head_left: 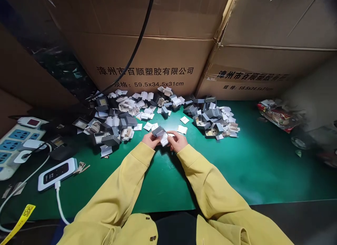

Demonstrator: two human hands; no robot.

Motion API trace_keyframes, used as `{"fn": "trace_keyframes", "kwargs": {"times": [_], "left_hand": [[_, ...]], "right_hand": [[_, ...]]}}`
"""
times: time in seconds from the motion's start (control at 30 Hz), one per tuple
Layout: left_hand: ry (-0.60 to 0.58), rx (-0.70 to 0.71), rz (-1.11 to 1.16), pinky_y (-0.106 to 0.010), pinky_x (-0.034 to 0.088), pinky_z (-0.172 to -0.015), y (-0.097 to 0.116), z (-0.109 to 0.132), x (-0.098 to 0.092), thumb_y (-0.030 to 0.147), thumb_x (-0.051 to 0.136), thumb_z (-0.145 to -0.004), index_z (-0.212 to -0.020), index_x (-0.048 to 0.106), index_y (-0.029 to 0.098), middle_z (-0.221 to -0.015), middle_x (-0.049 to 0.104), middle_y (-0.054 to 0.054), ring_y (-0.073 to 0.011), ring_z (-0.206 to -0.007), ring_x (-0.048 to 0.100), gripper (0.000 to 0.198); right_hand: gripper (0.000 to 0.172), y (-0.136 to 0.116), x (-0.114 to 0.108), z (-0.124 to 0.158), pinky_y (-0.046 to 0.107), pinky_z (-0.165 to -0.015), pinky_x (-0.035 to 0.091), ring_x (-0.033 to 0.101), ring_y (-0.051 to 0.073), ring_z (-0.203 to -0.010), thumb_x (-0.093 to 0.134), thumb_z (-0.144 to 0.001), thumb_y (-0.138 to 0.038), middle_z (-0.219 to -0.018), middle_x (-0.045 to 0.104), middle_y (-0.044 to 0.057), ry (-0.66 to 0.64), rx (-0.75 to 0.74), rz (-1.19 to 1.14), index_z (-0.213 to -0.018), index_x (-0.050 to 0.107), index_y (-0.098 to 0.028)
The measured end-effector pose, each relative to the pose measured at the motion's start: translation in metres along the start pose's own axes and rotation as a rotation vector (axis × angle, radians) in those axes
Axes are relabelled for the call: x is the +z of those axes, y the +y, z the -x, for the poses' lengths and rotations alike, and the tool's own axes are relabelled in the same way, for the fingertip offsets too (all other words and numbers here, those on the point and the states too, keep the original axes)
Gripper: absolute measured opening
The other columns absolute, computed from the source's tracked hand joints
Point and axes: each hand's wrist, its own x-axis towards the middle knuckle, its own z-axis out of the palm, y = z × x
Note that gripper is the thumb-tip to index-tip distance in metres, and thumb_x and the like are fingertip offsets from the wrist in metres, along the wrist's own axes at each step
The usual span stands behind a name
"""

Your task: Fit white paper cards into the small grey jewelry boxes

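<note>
Over the middle of the green table (168,181), my left hand (150,141) is closed on a small grey box (158,131). My right hand (178,142) pinches a folded white paper piece (164,140) at the box's lower edge; whether the paper is part of the box I cannot tell. Just beyond the hands lie several loose white cards (182,129). To the left spreads a heap of grey boxes and white papers (110,132). A second heap of grey boxes (210,115) lies to the right, some of them open with contents too small to name.
Large cardboard cartons (147,55) stand along the back, with a black cable (137,44) hanging before them. At left are a power strip (18,143) and a white device (56,174) with a cable. A red plastic packet (276,115) lies far right.
</note>
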Motion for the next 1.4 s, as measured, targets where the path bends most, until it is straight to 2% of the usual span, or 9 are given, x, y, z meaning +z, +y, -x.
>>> {"fn": "trace_keyframes", "kwargs": {"times": [0.23, 0.43, 0.53, 0.63, 0.8, 0.97, 1.17, 1.23, 1.4], "left_hand": [[-0.076, -0.044, 0.004, -0.046, 0.051, -0.08, -0.002, 0.003, 0.004, 0.038, 0.076, -0.058, -0.109, 0.059, 0.008, -0.088, 0.068, -0.011, -0.0284, -0.088, 0.063, 0.061], [-0.19, -0.098, -0.068, -0.036, 0.053, -0.064, 0.002, 0.003, 0.001, 0.046, 0.073, -0.059, -0.12, 0.053, 0.007, -0.083, 0.067, -0.011, -0.0229, -0.075, 0.064, 0.075], [-0.193, -0.021, -0.164, -0.03, 0.051, -0.056, 0.001, 0.0, -0.002, 0.052, 0.068, -0.063, -0.12, 0.054, 0.01, -0.096, 0.065, -0.013, -0.0204, -0.073, 0.062, 0.072], [-0.186, 0.048, -0.135, -0.03, 0.051, -0.062, 0.0, 0.0, -0.002, 0.053, 0.066, -0.064, -0.118, 0.056, 0.011, -0.112, 0.059, -0.015, -0.0205, -0.082, 0.06, 0.069], [-0.211, -0.003, 0.042, -0.037, 0.048, -0.084, 0.001, 0.003, 0.003, 0.048, 0.067, -0.066, -0.124, 0.05, 0.013, -0.117, 0.057, -0.015, -0.0259, -0.102, 0.057, 0.07], [-0.272, -0.021, 0.099, -0.039, 0.048, -0.084, 0.004, 0.007, 0.006, 0.049, 0.066, -0.068, -0.13, 0.043, 0.018, -0.124, 0.052, -0.015, -0.0298, -0.108, 0.053, 0.073], [-0.133, 0.255, -0.187, -0.033, 0.051, -0.079, 0.005, 0.006, 0.005, 0.043, 0.066, -0.069, -0.125, 0.048, 0.021, -0.124, 0.046, -0.013, -0.026, -0.107, 0.051, 0.064], [-0.096, 0.348, -0.321, -0.029, 0.052, -0.077, 0.004, 0.007, 0.006, 0.039, 0.063, -0.071, -0.122, 0.052, 0.023, -0.123, 0.045, -0.011, -0.0249, -0.11, 0.048, 0.054], [-0.157, 0.464, -0.519, -0.027, 0.052, -0.077, 0.002, 0.012, 0.01, 0.034, 0.055, -0.079, -0.121, 0.055, 0.025, -0.121, 0.045, -0.01, -0.024, -0.113, 0.046, 0.043]], "right_hand": [[0.024, 0.013, -0.005, -0.009, 0.021, -0.042, 0.038, 0.042, 0.008, -0.039, 0.06, -0.066, -0.04, -0.045, 0.047, -0.007, 0.025, 0.047, 0.024, -0.078, 0.058, -0.02], [0.023, 0.019, -0.011, -0.018, 0.02, -0.034, 0.029, 0.039, 0.007, -0.033, 0.065, -0.058, -0.035, -0.042, 0.049, -0.006, -0.122, 0.292, -0.306, -0.064, 0.052, -0.018], [0.023, 0.016, -0.012, -0.017, 0.02, -0.034, 0.032, 0.043, 0.008, -0.035, 0.065, -0.058, -0.036, -0.042, 0.05, -0.004, -0.169, 0.324, -0.412, -0.061, 0.051, -0.018], [0.026, 0.011, -0.011, -0.014, 0.021, -0.035, 0.034, 0.044, 0.008, -0.035, 0.066, -0.058, -0.037, -0.043, 0.049, -0.006, -0.17, 0.308, -0.451, -0.064, 0.049, -0.018], [0.034, 0.005, -0.01, -0.011, 0.018, -0.031, 0.025, 0.039, 0.006, -0.031, 0.067, -0.059, -0.042, -0.044, 0.049, -0.008, -0.144, 0.268, -0.436, -0.073, 0.045, -0.021], [0.037, 0.002, -0.009, -0.008, 0.018, -0.032, 0.021, 0.038, 0.007, -0.031, 0.065, -0.06, -0.049, -0.04, 0.045, -0.009, -0.167, 0.265, -0.394, -0.069, 0.042, -0.021], [0.032, 0.005, -0.011, -0.013, 0.021, -0.049, 0.039, 0.047, 0.007, -0.05, 0.07, -0.053, -0.041, -0.057, 0.054, -0.004, 0.137, 0.035, -0.239, -0.06, 0.047, -0.02], [0.029, 0.005, -0.011, -0.014, 0.022, -0.049, 0.038, 0.046, 0.009, -0.052, 0.071, -0.05, -0.039, -0.054, 0.05, -0.004, 0.111, 0.024, -0.201, -0.058, 0.052, -0.019], [0.024, 0.001, -0.009, -0.009, 0.023, -0.045, 0.033, 0.043, 0.012, -0.051, 0.071, -0.049, -0.035, -0.045, 0.04, -0.005, -0.018, 0.11, -0.218, -0.063, 0.059, -0.019]]}}
